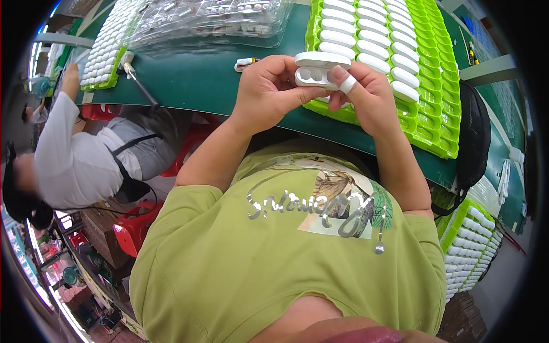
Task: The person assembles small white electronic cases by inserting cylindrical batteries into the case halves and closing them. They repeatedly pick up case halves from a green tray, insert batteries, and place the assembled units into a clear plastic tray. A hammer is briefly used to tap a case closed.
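A small white earbud charging case (pixel 323 59) is held up over the table's near edge with its lid raised. Two rounded hollows show inside it. My left hand (pixel 260 91) grips its left end, thumb along the front and fingers behind. At the right end my right hand (pixel 373 98) is closed on the case, its thumb pressed to the open part. A white band wraps that thumb. Just behind my left hand lies a small white, red and yellow part (pixel 246 64). The lime-green tray (pixel 426 123) beyond and right of my hands holds rows of white cases (pixel 373 47).
The green table (pixel 194 74) carries a clear plastic tray of small parts (pixel 211 23) at the back and another filled green tray (pixel 106 66) at left. A co-worker (pixel 86 154) sits left, near red stools (pixel 137 228). A black bag (pixel 473 134) hangs at right, above stacked trays (pixel 469 246).
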### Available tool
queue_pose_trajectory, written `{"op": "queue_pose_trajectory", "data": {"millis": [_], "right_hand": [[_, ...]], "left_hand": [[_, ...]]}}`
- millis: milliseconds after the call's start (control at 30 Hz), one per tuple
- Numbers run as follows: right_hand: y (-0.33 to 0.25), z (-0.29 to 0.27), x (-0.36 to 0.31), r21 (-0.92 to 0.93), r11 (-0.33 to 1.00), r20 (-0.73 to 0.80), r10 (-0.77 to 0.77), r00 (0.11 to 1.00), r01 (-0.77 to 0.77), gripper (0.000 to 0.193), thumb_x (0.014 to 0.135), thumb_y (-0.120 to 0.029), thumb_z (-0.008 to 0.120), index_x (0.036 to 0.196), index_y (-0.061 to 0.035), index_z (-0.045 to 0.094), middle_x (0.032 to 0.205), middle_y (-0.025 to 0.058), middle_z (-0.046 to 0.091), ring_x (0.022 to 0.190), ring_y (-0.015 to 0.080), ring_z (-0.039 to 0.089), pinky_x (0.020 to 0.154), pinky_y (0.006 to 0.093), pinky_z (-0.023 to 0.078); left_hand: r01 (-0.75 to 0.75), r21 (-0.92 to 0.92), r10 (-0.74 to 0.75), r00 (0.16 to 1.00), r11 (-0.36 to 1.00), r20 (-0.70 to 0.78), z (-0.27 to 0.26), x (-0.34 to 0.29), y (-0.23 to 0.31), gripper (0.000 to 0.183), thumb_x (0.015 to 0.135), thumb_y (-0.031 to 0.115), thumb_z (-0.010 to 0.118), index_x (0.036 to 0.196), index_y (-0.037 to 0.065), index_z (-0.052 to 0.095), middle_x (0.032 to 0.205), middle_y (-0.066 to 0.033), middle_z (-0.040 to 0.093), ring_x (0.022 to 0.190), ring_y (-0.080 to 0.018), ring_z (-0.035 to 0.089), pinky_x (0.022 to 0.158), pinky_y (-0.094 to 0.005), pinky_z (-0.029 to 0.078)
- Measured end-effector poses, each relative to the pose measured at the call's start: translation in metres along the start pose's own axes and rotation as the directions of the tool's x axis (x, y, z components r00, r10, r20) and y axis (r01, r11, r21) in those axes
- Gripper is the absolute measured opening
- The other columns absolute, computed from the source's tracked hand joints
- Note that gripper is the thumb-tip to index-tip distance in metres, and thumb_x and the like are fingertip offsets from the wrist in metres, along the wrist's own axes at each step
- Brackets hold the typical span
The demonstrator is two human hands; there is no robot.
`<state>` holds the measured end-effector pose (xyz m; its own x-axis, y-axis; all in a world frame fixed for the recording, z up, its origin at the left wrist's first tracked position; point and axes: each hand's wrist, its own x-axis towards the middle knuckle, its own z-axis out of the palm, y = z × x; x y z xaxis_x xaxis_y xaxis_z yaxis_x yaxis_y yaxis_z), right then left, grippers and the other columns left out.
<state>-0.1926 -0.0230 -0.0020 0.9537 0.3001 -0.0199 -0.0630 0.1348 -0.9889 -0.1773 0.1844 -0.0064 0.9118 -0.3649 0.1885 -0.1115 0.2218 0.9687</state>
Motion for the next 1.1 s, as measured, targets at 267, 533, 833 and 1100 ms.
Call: {"op": "queue_pose_trajectory", "data": {"millis": [267, 533, 833, 1100], "right_hand": [[0.004, 0.005, -0.001, 0.188, 0.973, 0.064, 0.127, 0.99, -0.137, 0.034, 0.098, -0.026, 0.061, 0.114, 0.0037, 0.064, 0.09, 0.0105, 0.071, 0.071, 0.0094, 0.064, 0.066, 0.0235, 0.054], [0.005, 0.007, -0.002, 0.188, 0.971, 0.06, 0.139, 0.989, -0.148, 0.033, 0.096, -0.022, 0.062, 0.117, 0.0036, 0.063, 0.094, 0.0103, 0.071, 0.072, 0.0105, 0.064, 0.067, 0.0248, 0.054], [0.01, 0.011, 0.001, 0.126, 0.984, -0.004, 0.13, 0.992, -0.128, 0.036, 0.095, -0.015, 0.062, 0.125, 0.0046, 0.058, 0.096, 0.0105, 0.07, 0.075, 0.0121, 0.064, 0.069, 0.0262, 0.054], [0.004, 0.003, 0.002, 0.036, 0.997, -0.049, 0.064, 0.997, -0.062, 0.034, 0.096, -0.007, 0.058, 0.128, 0.0043, 0.056, 0.098, 0.0113, 0.069, 0.078, 0.0114, 0.062, 0.072, 0.0245, 0.052]], "left_hand": [[0.208, 0.097, -0.195, 0.972, 0.973, -0.127, -0.005, -0.001, 0.01, 0.025, 0.078, 0.008, 0.081, 0.096, -0.004, 0.068, 0.077, -0.0059, 0.068, 0.059, -0.009, 0.062, 0.051, -0.0215, 0.051], [0.218, 0.074, -0.206, 0.968, 0.973, -0.141, -0.005, -0.001, 0.009, 0.026, 0.079, 0.01, 0.081, 0.097, -0.004, 0.069, 0.077, -0.0059, 0.068, 0.058, -0.0085, 0.061, 0.05, -0.0215, 0.05], [0.227, -0.024, -0.228, 0.96, 0.974, -0.164, -0.018, -0.007, 0.0, 0.028, 0.081, 0.011, 0.079, 0.103, -0.003, 0.069, 0.082, -0.007, 0.07, 0.062, -0.0091, 0.063, 0.055, -0.0218, 0.052], [0.16, 0.191, -0.058, 0.89, 0.969, -0.452, -0.08, -0.032, -0.023, 0.027, 0.078, 0.012, 0.083, 0.096, -0.001, 0.068, 0.083, -0.0049, 0.07, 0.066, -0.0075, 0.062, 0.059, -0.0215, 0.05]]}}
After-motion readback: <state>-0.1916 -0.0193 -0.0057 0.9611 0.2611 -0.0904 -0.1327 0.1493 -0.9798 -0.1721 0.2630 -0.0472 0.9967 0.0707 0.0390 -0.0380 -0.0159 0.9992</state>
